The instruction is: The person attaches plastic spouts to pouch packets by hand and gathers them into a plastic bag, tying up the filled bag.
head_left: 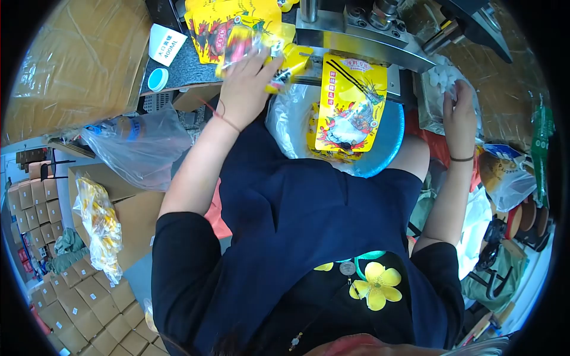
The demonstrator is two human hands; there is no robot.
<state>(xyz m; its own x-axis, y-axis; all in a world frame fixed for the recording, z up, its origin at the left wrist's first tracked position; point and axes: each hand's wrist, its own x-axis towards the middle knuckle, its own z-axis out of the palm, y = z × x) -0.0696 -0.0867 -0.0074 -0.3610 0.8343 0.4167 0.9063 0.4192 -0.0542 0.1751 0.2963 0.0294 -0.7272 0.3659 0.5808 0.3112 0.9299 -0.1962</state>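
My left hand point(246, 83) grips a yellow printed pouch point(288, 64), smeared by motion, in front of the metal press. Behind it lie more yellow pouches point(231, 24) in a pile. Another yellow pouch point(353, 110) hangs upright at the press point(368, 44), its top edge against the machine, with neither hand on it. My right hand point(460, 115) is at a tray point(428, 110) of small white pieces point(442, 77) on the right. Its fingers are pinched together at a white piece, whose shape I cannot make out.
Beneath the press, a blue basin point(389, 148) lined with clear plastic holds more pouches. A white label card point(167, 44) and a round cap point(158, 79) sit on the left of the bench. Cardboard boxes point(77, 53) flank the bench, with a clear bag point(142, 148) below.
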